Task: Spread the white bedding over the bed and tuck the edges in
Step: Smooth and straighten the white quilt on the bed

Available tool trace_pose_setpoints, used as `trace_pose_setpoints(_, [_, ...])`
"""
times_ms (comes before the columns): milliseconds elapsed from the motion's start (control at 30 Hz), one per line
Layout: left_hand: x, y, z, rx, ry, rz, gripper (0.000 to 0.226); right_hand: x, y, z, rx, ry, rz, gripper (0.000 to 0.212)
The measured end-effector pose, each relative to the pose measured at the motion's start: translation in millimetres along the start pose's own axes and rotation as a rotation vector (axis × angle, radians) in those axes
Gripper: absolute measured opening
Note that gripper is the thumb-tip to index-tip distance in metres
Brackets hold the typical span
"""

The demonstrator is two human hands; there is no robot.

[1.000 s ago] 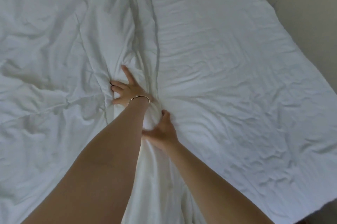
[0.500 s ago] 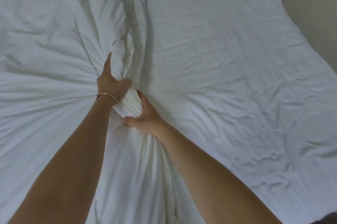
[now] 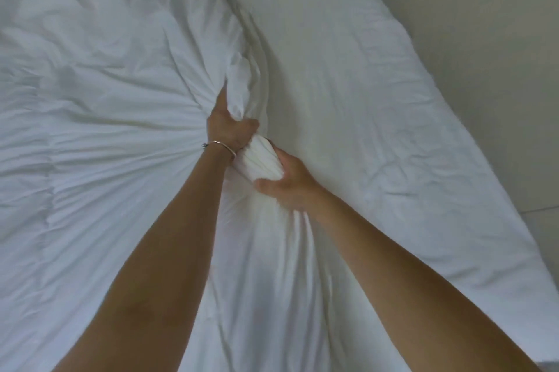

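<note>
White bedding (image 3: 99, 135) covers the left and middle of the bed in deep wrinkles and is bunched into a thick gathered roll at the centre. My left hand (image 3: 227, 129), with a thin bracelet at the wrist, grips the upper end of that roll. Just below and to the right, my right hand (image 3: 284, 181) grips the lower part of the same bunch. Folds radiate out from both grips. The flatter white sheet (image 3: 378, 117) lies under it on the right half of the bed.
The bed's right edge (image 3: 472, 141) runs diagonally from top centre to lower right. Beyond it is a pale beige floor (image 3: 499, 38). My two forearms cross the lower half of the view.
My left hand went from lying flat on the fabric to gripping the bunch. Both hands gathered more bedding and moved up the bed, and the bedding's far end has pulled toward them.
</note>
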State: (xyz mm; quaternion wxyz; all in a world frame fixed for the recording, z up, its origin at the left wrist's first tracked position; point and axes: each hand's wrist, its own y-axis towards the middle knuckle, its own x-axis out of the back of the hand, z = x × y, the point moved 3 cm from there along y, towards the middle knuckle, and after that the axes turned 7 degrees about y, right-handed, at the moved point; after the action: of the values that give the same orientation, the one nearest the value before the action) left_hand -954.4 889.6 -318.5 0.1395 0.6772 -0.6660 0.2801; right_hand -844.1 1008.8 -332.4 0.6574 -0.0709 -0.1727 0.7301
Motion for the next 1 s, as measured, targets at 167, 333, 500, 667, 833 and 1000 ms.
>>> trace_pose_setpoints(167, [-191.0, -48.3, -87.0, -0.042, -0.011, 0.257, 0.086, 187.3, -69.6, -58.2, -0.112, -0.115, -0.172, 0.077])
trace_pose_setpoints(333, [-342.8, -106.9, -168.4, -0.145, -0.045, 0.444, 0.089, 335.4, -139.7, -107.4, -0.186, -0.142, -0.372, 0.079])
trace_pose_setpoints(500, [-404.8, -124.6, -196.7, -0.237, -0.004, 0.508, 0.091, 393.7, -165.6, -129.4, -0.170, -0.158, -0.436, 0.074])
trace_pose_setpoints(667, [-407.8, -132.9, -163.1, -0.276, 0.270, 0.613, 0.099, 385.9, -173.2, -176.0, -0.388, -0.390, -0.472, 0.078])
trace_pose_setpoints(833, [-364.0, -180.7, -112.9, -0.668, 0.607, 0.606, 0.071, 347.5, -198.2, -195.4, -0.576, -0.579, -0.707, 0.071])
trace_pose_setpoints(1000, [-289.7, -200.0, -60.8, -0.765, 0.845, 0.594, 0.055, 303.3, -205.4, -183.3, -0.713, -0.614, -0.870, 0.060])
